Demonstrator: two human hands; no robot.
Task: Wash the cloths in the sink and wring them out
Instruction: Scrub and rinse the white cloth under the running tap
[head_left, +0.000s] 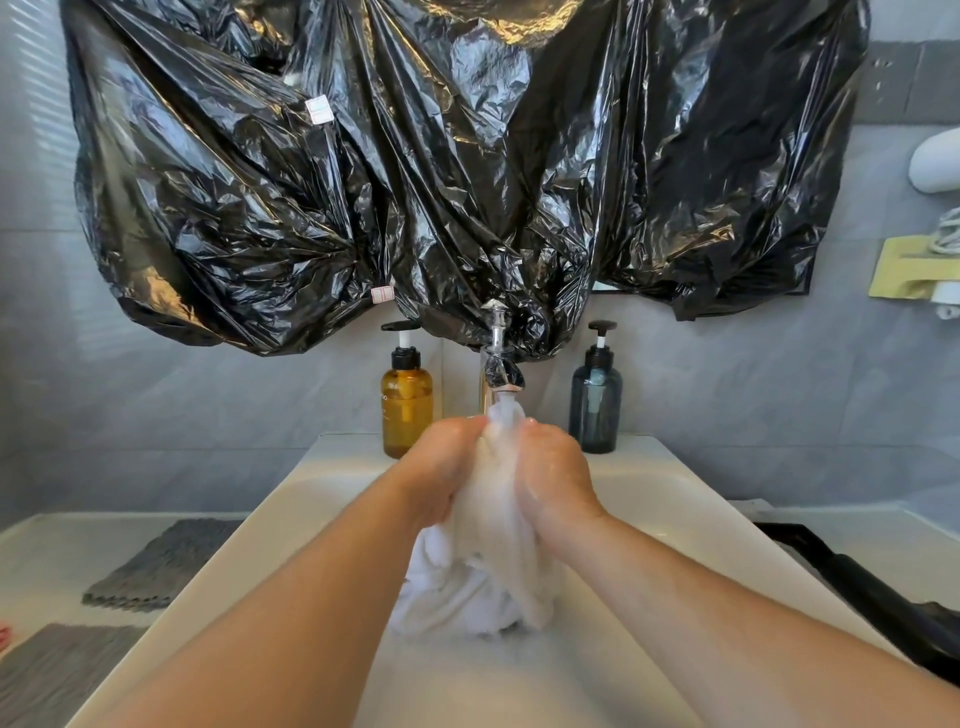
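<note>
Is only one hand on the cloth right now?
No, the left hand and right hand both grip the cloth under the tap.

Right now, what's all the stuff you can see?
sink: one, white, middle
tap: one, silver, behind the sink
cloth: one bundle, white, over the sink under the tap
amber bottle: one, brown, left of tap
blue bottle: one, dark blue, right of tap
plastic: count unclear, black, on wall above tap
mats: two, grey, counter left of sink
yellow thing: one, yellow, far right wall
black thing: one, black, right of sink
left hand: one, grips cloth
right hand: one, grips cloth
</note>
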